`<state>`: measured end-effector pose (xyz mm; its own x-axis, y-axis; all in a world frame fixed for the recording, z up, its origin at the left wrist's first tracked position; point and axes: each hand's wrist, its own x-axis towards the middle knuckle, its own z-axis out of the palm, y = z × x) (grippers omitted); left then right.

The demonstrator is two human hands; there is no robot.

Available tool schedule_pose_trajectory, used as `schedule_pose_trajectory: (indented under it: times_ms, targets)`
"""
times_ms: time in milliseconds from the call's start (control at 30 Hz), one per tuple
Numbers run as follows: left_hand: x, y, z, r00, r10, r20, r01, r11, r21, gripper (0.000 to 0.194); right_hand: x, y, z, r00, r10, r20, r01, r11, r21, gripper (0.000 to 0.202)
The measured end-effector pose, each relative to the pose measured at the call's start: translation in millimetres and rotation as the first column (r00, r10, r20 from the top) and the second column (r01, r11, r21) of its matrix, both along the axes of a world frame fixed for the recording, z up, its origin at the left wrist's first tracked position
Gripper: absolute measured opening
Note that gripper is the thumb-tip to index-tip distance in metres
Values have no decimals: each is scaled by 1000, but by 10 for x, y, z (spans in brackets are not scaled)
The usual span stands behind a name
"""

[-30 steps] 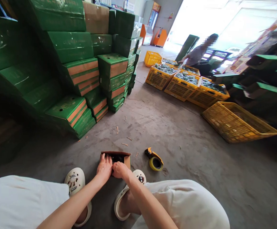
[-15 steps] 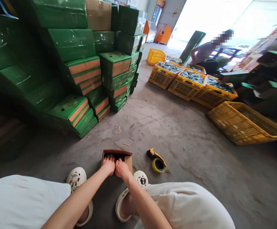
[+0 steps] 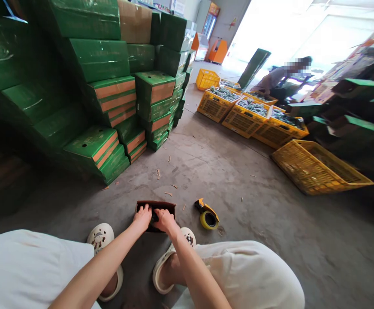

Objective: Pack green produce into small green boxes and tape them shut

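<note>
Cardbd box (image 3: pixel 156 203) is on the floor (image 3: pixel 225 180), near & to the L of the tape dispenser (image 3: pixel 209 218), open side up. L hand (image 3: pixel 143 216) & R hand (image 3: pixel 165 219) both reach in, fingers bent by the dark contents (image 3: pixel 155 217); can't tell if they grip anything. Box itself prob. light, walls fairly stiff, rim apt to bend; contents' wt unclear. Best hold: low on both side walls, base supported, not by rim. Slip risk prob. low.
</note>
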<state>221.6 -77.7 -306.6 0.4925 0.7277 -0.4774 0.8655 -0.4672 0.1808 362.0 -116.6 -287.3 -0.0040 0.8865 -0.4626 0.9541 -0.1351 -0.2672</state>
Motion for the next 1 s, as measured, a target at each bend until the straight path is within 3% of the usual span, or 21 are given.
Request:
schedule_pose_trajectory:
  times_ms: [133, 300, 433, 567, 833, 1000]
  targets:
    - [-54, 93, 39, 1000, -25, 7, 25, 999, -40, 70, -163, -23, -50, 999, 28, -24, -28, 999, 16, 29]
    - [-143, 191, 48, 999, -46, 11, 47, 993, -111, 87, 209, 209, 144, 995, 17, -101, -12, 999, 44, 21]
    - [-101, 234, 47, 997, -71, 36, 76, 980, -182, 71, 517, 315, 346, 990, -34, -136, 41, 998, 49, 19]
    - [-46, 195, 52, 994, -97, 41, 104, 965, -240, 51, 526, 255, 412, 984, -144, -102, 151, 986, 69, 22]
    - [-98, 112, -15, 1000, -3, 23, 6, 995, -95, 52, 478, 279, 429, 968, -244, -64, 248, 967, 58, 22]
    - [-76, 85, -89, 999, -39, 0, 38, 989, -142, 59, 534, 313, 414, 973, -218, -80, 221, 975, 24, 22]
